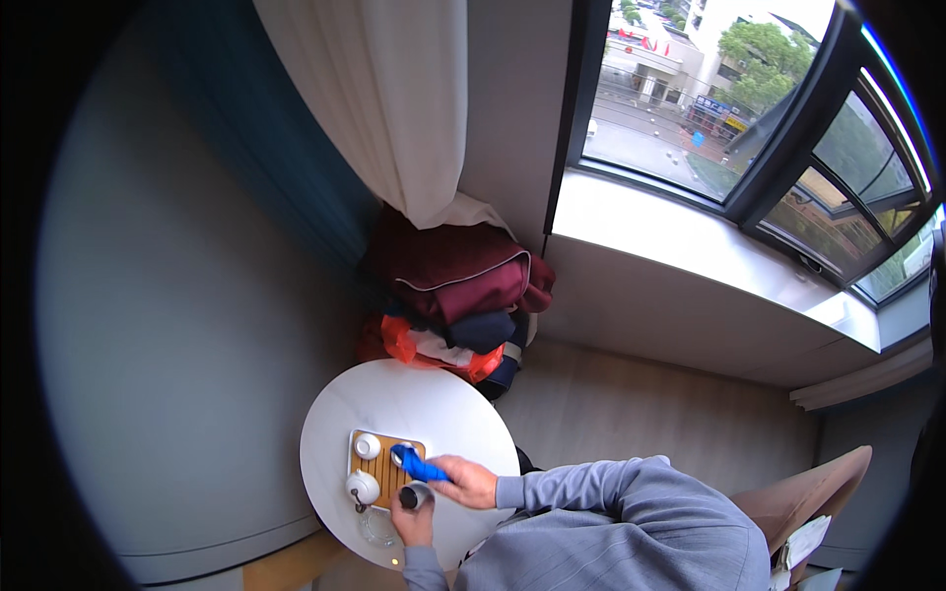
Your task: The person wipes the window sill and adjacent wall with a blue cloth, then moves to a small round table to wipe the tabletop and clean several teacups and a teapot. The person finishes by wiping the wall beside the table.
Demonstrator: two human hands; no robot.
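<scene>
A blue cloth (423,467) is bunched in my right hand (467,482), its far end lying over a white cup at the right side of a slatted wooden tea tray (384,473). My left hand (414,521) holds a small dark-topped cylindrical container (411,496) at the tray's near right corner; its exact kind is unclear. On the tray's left side stand a white cup (367,445) and a white teapot (363,487). Just below the tray, a clear glass dish (378,529) rests beside my left hand.
The round white table (443,399) bears these things. Beyond it are a red plastic bag (399,340) and piled maroon fabric (473,281) under a white curtain (414,89). A window sill (665,240) runs at the upper right. A brownish chair (820,487) stands at the right.
</scene>
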